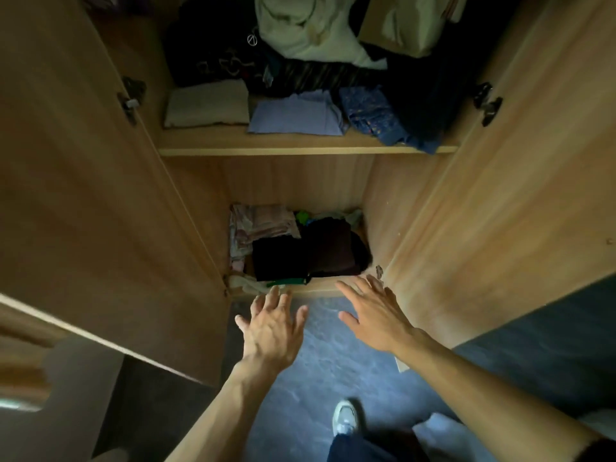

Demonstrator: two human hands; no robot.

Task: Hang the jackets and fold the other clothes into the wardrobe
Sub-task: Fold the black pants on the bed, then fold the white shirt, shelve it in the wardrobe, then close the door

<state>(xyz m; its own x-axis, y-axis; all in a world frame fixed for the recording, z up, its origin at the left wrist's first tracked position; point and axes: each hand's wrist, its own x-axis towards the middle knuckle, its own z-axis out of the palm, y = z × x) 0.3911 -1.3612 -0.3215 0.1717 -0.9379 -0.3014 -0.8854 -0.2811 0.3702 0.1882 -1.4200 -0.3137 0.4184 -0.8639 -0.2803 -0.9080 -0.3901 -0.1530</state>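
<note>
I look down into an open wooden wardrobe. Its upper shelf (300, 149) carries a folded beige cloth (206, 103), a folded lilac garment (296, 113), a blue patterned piece (373, 115) and a dark heap with a pale green garment (306, 28) on top. On the bottom shelf lie folded black clothes (283, 258), a dark maroon stack (333, 248) and striped pink fabric (263, 221). My left hand (271, 328) and my right hand (376, 315) hover just in front of the bottom shelf's edge. Both are empty, with fingers spread.
The left wardrobe door (83, 195) and the right door (516, 178) stand open on either side of me. Below is a grey-blue floor (326, 361) with my white shoe (346, 418). A dark blue surface (550, 345) lies at the right.
</note>
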